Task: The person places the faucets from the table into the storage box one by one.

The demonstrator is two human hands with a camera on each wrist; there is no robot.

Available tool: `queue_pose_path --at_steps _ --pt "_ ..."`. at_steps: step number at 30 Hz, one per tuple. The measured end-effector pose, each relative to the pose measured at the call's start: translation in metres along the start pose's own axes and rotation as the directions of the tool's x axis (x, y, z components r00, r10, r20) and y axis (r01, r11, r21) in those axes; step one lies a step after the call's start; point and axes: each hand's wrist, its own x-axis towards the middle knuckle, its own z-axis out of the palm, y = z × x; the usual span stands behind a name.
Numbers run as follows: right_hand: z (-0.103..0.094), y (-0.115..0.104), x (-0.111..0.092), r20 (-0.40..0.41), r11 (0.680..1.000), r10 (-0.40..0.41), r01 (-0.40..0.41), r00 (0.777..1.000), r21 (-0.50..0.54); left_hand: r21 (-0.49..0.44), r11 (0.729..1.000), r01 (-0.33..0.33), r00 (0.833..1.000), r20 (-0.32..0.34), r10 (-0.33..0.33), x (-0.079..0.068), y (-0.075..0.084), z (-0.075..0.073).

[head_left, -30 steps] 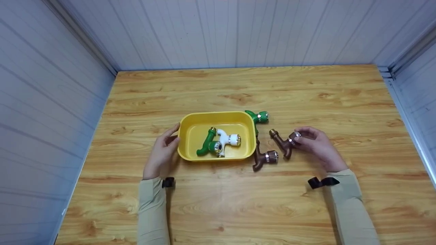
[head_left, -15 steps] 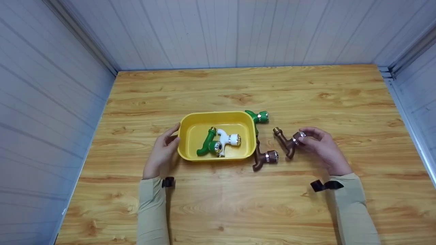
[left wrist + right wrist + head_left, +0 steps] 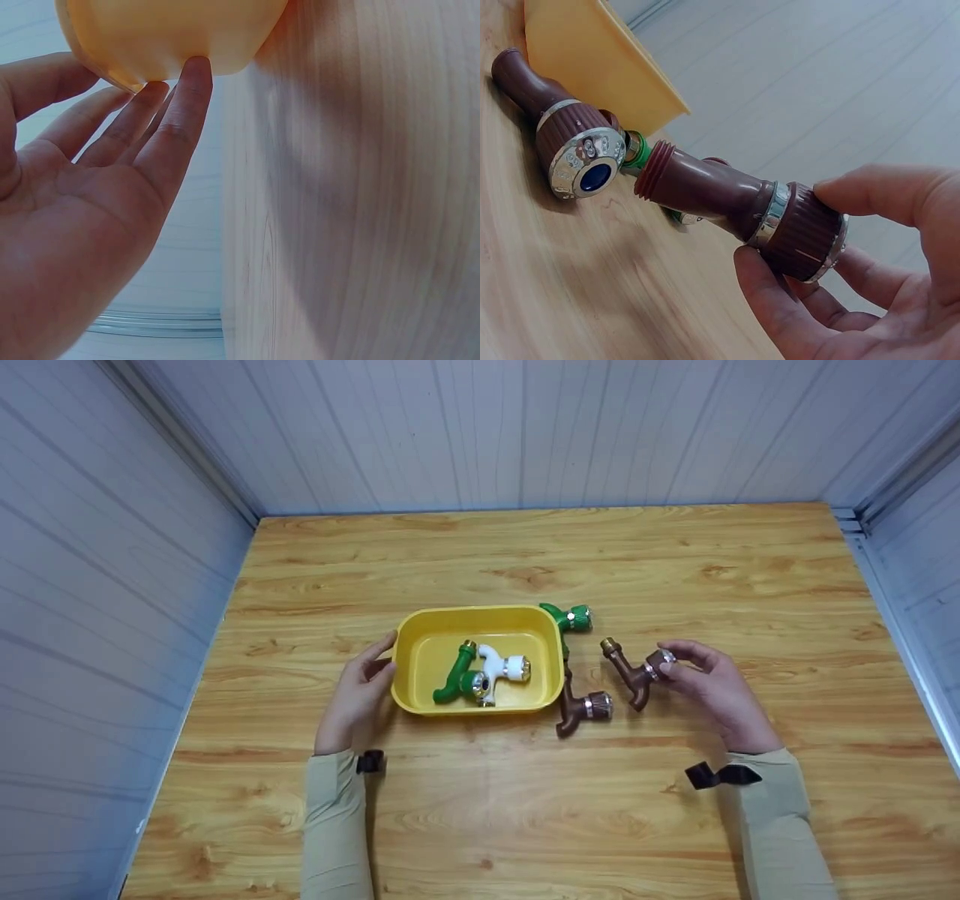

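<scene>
My right hand (image 3: 716,690) pinches a brown faucet (image 3: 636,679) by its ribbed knob, between thumb and fingers. In the right wrist view the faucet's red-brown threaded end (image 3: 656,171) points away from the hand, above the table. At the left end of a yellow plastic basin (image 3: 420,656), my left hand (image 3: 354,697) rests its fingertips against the outer wall; the left wrist view shows the fingers (image 3: 176,124) extended to the basin. Inside the basin lie a green faucet (image 3: 456,676) and a white faucet (image 3: 493,664), side by side.
Just right of the basin, another brown faucet (image 3: 577,709) and a second green faucet (image 3: 574,618) lie on the table, partly hidden by the basin's wall. The wood-grain table (image 3: 525,810) is bounded by pale panels (image 3: 487,435) behind and at both sides.
My right hand has shifted slightly right with the brown faucet, away from the basin. The left hand and the basin have stayed in place.
</scene>
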Motion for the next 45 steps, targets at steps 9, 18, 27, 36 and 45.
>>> queue_pose_path --at_steps 9,18,27,36,45 --pt "0.002 -0.003 -0.004 0.006 0.999 0.013 -0.013 1.000 0.043 0.054 0.998 -0.032 0.999 0.023 0.031 -0.003 0.012 0.000" --pt "0.006 -0.004 -0.004 -0.004 0.999 -0.001 0.001 1.000 0.049 0.032 0.999 -0.011 1.000 0.017 0.010 -0.003 0.012 0.001" --pt "0.013 -0.003 -0.005 0.015 0.999 0.002 -0.003 1.000 0.037 0.014 1.000 -0.028 1.000 0.010 0.028 0.005 -0.010 -0.003" --pt "0.023 -0.005 -0.004 0.037 0.998 -0.010 0.008 0.999 0.057 -0.013 0.999 -0.044 0.999 -0.005 0.044 0.005 -0.017 -0.002" --pt "0.032 -0.006 -0.004 0.047 0.998 -0.012 0.008 0.999 0.070 -0.028 1.000 -0.014 1.000 -0.010 0.014 0.005 -0.016 -0.002"
